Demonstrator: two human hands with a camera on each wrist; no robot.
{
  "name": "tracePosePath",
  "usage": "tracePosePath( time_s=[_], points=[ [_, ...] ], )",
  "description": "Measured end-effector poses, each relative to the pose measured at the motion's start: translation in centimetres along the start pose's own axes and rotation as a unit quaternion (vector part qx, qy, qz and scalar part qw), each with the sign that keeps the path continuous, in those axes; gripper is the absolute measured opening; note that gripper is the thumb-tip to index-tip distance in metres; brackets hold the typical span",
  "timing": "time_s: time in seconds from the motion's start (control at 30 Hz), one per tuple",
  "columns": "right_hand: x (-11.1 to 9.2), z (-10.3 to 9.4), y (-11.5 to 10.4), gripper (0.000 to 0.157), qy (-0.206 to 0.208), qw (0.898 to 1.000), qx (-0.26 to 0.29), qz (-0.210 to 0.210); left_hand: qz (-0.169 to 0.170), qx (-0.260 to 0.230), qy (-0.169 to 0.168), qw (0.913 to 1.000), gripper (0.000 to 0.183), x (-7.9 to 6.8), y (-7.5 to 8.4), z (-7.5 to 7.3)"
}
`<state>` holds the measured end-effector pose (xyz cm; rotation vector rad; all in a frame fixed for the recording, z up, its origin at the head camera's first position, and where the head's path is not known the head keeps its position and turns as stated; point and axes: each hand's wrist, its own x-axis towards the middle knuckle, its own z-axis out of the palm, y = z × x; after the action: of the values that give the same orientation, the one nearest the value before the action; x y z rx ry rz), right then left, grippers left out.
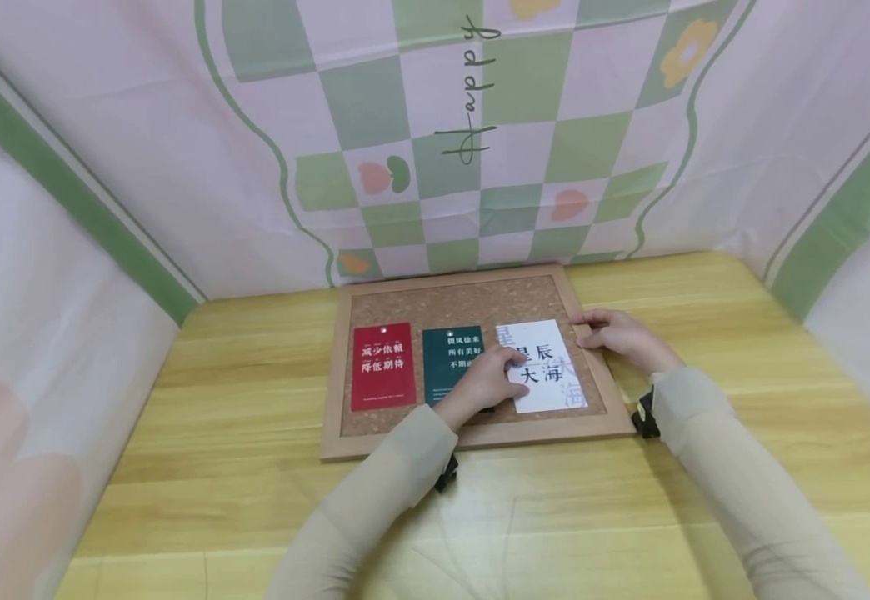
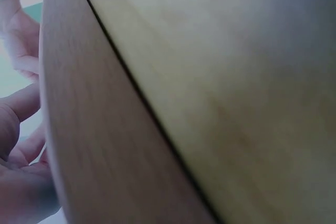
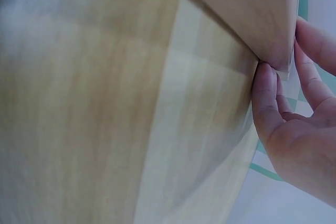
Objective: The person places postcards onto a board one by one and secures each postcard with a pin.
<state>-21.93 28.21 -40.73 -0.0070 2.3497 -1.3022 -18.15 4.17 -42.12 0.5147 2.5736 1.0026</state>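
A wood-framed cork board [image 1: 465,298] lies on the table and bears a white card [image 1: 557,395] with black and grey characters. My left hand [image 1: 484,378] reaches across the green card [image 1: 438,350], with thumb and fingers spread on the white card's left part. At the board's right edge, my right hand [image 1: 626,337] pinches the wooden frame [image 3: 262,14] between thumb and fingers, as the right wrist view shows. In the left wrist view the frame partly hides the fingertips of the left hand [image 2: 23,182]. A red card [image 1: 383,383] sits at the board's left.
Yellow wood-grain table [image 1: 240,500] surrounds the board on the left, front and right. Behind it hangs a pale cloth [image 1: 510,225] with green checks and the word "Happy". Small light dots mark the tops of the red and green cards.
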Motion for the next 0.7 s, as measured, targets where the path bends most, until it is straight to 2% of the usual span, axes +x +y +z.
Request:
tracePosePath(
  time_s=[0.33, 0.7],
  points=[
    [0.00, 0.09, -0.08, 0.056, 0.006, 1.000, -0.003, 0.004, -0.006, -0.002, 0.009, 0.9999, 0.050, 0.03, -0.12, 0.06],
    [-0.06, 0.05, 0.03, 0.056, 0.012, 1.000, 0.004, 0.002, -0.018, 0.000, -0.003, 0.9998, 0.055, 0.35, -0.06, 0.07]
  ],
)
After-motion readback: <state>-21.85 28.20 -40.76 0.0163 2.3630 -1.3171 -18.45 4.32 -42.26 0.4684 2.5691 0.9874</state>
